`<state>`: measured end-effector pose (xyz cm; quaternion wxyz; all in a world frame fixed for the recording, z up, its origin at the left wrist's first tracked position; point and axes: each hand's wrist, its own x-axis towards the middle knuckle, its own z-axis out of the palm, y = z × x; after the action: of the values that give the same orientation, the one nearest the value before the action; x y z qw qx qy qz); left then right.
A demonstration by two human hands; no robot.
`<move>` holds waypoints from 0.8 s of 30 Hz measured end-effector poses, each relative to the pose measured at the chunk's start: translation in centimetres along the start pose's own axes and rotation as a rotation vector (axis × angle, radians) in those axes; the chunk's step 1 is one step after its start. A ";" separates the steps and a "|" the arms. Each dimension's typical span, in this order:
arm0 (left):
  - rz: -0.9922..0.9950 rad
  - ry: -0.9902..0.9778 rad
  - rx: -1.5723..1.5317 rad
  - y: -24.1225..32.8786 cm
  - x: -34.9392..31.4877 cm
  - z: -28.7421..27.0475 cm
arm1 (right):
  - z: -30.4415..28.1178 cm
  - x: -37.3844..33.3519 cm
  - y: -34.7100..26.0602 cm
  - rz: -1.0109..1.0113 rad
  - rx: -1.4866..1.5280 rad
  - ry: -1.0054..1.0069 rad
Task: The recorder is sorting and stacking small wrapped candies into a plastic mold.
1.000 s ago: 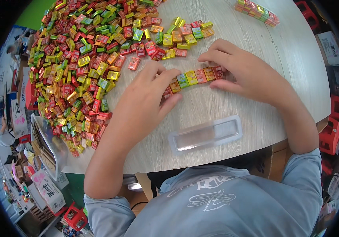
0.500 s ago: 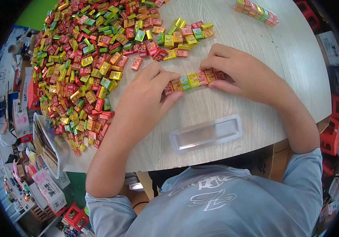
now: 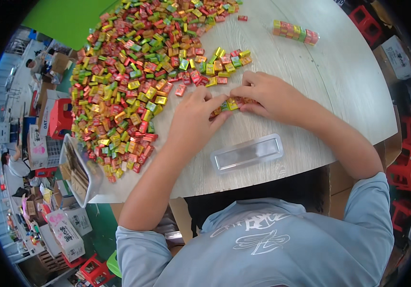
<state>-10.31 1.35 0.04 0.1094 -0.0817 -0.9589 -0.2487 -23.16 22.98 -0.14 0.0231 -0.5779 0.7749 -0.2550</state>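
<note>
My left hand point(image 3: 197, 118) and my right hand point(image 3: 273, 97) are closed on the two ends of a short row of small foil-wrapped candies point(image 3: 233, 104). Thumbs press the near side and fingers the far side. Yellow and green pieces show in the gap between the hands; my fingers hide the rest. On my side of the row lies a shallow clear plastic tray point(image 3: 247, 153) with nothing in it. Just beyond my left hand, a loose red candy point(image 3: 180, 90) sits at the edge of a big pile of red, yellow, green and orange candies point(image 3: 124, 91).
A finished-looking row of candies point(image 3: 295, 32) lies toward the far right of the pale round table point(image 3: 349, 95). A white bin point(image 3: 78, 174) holding cardboard stands by the table's left edge. Red stools point(image 3: 403, 167) and cartons point(image 3: 397, 57) are on the right. Another person point(image 3: 18, 165) is at far left.
My hands have come closer together, so less of the row shows between them. The whole view has shifted slightly, showing more of the left side.
</note>
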 end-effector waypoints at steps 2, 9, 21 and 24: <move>0.035 0.022 0.022 0.1 -0.1 0.0 | -0.2 -0.1 -0.2 -0.005 0.008 -0.002; 0.073 0.003 0.145 5.4 -2.8 -4.2 | -3.2 -2.2 -5.4 -0.038 -0.013 -0.004; -0.024 0.099 0.043 8.1 -9.6 0.1 | -0.2 -8.7 -9.2 0.156 0.058 0.106; -0.044 0.090 0.088 8.8 -11.0 0.9 | 0.4 -9.9 -9.5 0.172 -0.014 0.141</move>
<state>1.99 8.26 0.53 0.1504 -0.0442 -0.9646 -0.2119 -11.31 29.94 0.97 -0.0139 -0.4901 0.8230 -0.2868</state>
